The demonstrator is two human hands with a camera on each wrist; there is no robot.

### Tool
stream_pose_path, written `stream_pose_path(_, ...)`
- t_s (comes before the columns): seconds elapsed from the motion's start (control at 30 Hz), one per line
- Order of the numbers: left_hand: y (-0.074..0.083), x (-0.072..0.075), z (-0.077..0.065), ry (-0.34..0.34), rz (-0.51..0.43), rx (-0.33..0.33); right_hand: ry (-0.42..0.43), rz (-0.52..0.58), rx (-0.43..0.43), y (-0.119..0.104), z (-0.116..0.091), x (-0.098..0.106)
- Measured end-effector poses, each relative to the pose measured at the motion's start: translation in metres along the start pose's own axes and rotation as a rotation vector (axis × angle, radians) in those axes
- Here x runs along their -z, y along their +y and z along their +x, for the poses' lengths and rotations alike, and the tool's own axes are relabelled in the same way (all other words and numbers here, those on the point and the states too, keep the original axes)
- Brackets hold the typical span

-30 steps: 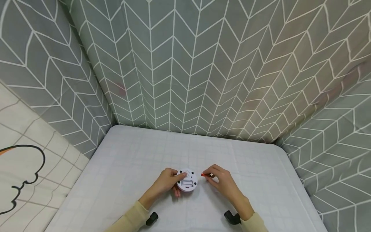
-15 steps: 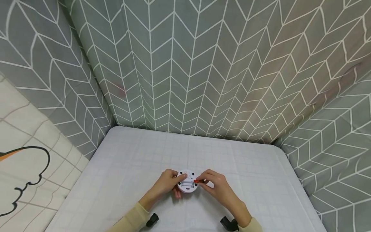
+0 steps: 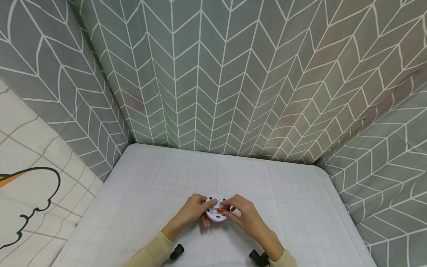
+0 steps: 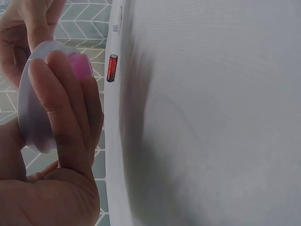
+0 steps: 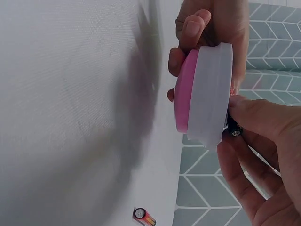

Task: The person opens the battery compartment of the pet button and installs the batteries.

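Observation:
My left hand (image 3: 194,208) holds a round white device (image 3: 217,218), its thumb on the back and its fingers underneath. Small holes and a battery compartment show on that upturned back. With thumb and fingertips my right hand (image 3: 242,210) pinches a red and black battery (image 3: 220,210) lying over the compartment. The right wrist view shows the black end of this battery (image 5: 234,129) against the back face, plus the device's pink front (image 5: 185,94). From the left wrist, the left fingers (image 4: 63,103) spread across the pink side.
A second red and black battery (image 4: 112,68) lies on the white-covered table (image 3: 160,167). Farther along it is a small pale object (image 4: 117,21). Black wrist mounts (image 3: 177,251) sit by both sleeves. Patterned curtains (image 3: 213,92) surround the table's back and sides.
My right hand has moved left with the battery, from beside the device onto its compartment. The left hand keeps holding the device in nearly the same place.

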State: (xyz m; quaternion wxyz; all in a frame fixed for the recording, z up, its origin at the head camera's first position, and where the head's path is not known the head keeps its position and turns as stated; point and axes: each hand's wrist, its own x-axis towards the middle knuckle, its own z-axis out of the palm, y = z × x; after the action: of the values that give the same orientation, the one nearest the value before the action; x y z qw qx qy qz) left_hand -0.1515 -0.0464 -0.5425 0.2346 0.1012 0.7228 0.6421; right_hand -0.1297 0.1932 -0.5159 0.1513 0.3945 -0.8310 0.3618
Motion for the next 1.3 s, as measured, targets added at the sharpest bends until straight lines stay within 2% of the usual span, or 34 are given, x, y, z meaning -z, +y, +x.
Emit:
stream_pose_path(0.33, 0.0029, -0.0001, -0.0014, -0.006, -0.004, -0.016, -0.013, -0.001, -0.001, -0.0012, 0.0038, -0.0009)
stream_pose_path(0.6, 0.0023, 0.0014, 0.0016, -0.027, -0.012, -0.01, 0.049, 0.106, -0.082, 0.0011, -0.0016, 0.0067)
stream_pose_path(0.73, 0.0014, 0.0024, 0.002, -0.04, -0.017, -0.017, 0.061, 0.133, -0.095, 0.0029, -0.0031, 0.0081)
stream_pose_path(0.97, 0.0002, 0.0014, 0.0001, -0.072, -0.01, -0.049, 0.056, 0.106, -0.112, 0.0029, -0.0045, 0.0031)
stream_pose_path(1.3, -0.0023, 0.001, -0.0009, -0.057, -0.01, -0.05, 0.049, 0.092, -0.083, 0.0009, -0.0031, 0.0038)
